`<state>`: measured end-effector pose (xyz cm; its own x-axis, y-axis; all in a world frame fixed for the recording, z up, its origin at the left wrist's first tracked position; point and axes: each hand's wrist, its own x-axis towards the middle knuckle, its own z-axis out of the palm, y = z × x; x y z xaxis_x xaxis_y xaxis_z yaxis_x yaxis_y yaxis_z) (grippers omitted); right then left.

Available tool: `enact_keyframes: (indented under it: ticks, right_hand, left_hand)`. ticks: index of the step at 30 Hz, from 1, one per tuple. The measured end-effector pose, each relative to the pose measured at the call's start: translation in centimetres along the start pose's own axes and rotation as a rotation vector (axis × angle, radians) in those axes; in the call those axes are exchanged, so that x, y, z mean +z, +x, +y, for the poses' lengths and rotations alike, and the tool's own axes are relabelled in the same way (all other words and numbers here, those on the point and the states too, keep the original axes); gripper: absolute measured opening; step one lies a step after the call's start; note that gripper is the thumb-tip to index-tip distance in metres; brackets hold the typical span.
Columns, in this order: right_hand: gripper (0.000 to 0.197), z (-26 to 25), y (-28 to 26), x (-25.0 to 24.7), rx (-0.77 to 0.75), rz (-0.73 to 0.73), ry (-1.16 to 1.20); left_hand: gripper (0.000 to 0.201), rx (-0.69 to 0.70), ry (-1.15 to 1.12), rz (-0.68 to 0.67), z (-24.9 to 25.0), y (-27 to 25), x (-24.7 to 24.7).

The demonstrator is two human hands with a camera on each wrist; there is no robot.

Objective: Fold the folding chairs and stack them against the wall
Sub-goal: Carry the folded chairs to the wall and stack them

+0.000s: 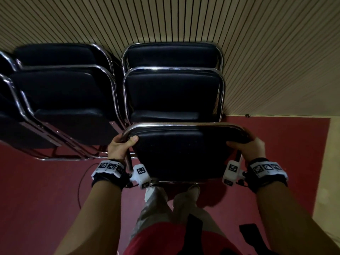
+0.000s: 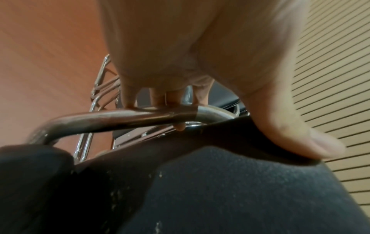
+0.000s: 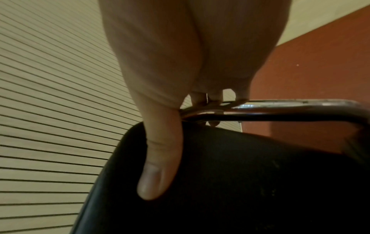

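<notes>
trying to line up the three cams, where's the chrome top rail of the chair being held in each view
Head: chrome top rail crosses mid-frame, left hand and right hand each holding a corner.
Left wrist: it arcs from lower left to centre, fingers hooked over it.
Right wrist: it runs from centre to the right edge.
Shared landmark: slatted wall.

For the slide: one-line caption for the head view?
Both hands, left hand and right hand, grip a folded chair before stacked chairs at the slatted wall.

Dark red floor [image 1: 46, 199] carried folded chairs [image 1: 73, 100] leaning on slatted wall [image 1: 276, 52]; thin black cable [image 1: 81, 183] lay on it.
</notes>
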<state>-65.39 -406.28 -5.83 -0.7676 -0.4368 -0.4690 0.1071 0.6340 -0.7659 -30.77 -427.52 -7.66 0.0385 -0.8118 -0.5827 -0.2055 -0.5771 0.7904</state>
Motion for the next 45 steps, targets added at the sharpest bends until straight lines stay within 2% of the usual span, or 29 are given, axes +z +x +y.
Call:
enact_keyframes:
  ticks: [5,9,14,17,18,21,22,27,31,33,37,41,45]
  right_hand:
    - [0.084,-1.1,1.5,1.4,0.008,-0.012,-0.035]
    - [0.084,-1.8,2.2,2.4,0.019,-0.013,-0.05]
    - [0.086,-2.5,2.7,4.0,0.027,0.001,-0.042]
    - [0.083,-2.7,3.4,4.9,0.011,0.0,-0.069]
    - [0.082,-2.9,3.5,5.2,0.009,0.001,-0.073]
    - [0.082,-3.3,4.3,5.7,0.014,0.009,-0.079]
    - [0.083,-3.5,4.4,5.8,0.013,0.012,-0.082]
    - [0.085,-3.9,5.4,6.1,0.011,0.026,-0.12]
    - [0.086,-4.3,6.3,6.2,0.011,0.019,-0.149]
    - [0.086,-4.6,6.7,6.0,0.021,0.019,-0.151]
    - [0.087,-4.9,7.3,5.9,0.023,0.022,-0.15]
    - [0.087,-5.2,8.0,6.4,0.024,0.014,-0.104]
    - [0.085,-5.5,7.6,6.8,0.032,0.032,-0.074]
  left_hand:
    - [0.065,-0.023,0.03,-0.012,0.9,1.9,-0.2]
    - [0.053,-0.013,0.062,-0.015,1.9,3.2,-0.4]
    - [0.057,-0.014,0.058,-0.038,3.4,4.9,-0.9]
    - [0.033,-0.01,0.088,-0.154,4.3,5.8,-0.9]
    - [0.032,-0.007,0.088,-0.186,4.7,6.1,-0.9]
    - [0.073,-0.02,0.068,-0.232,5.4,6.8,-0.8]
    - [0.077,-0.02,0.048,-0.246,5.5,7.0,-0.7]
    - [0.044,-0.054,-0.015,-0.197,6.1,7.1,0.2]
    - [0.036,-0.08,-0.006,-0.106,5.6,8.3,0.3]
    - [0.04,-0.084,0.032,-0.1,5.6,8.6,0.5]
    - [0.076,-0.091,0.046,-0.099,5.5,8.7,1.0]
    - [0.079,-0.115,-0.008,-0.098,5.5,8.8,1.3]
    - [0.072,-0.129,-0.073,-0.129,6.1,9.1,1.8]
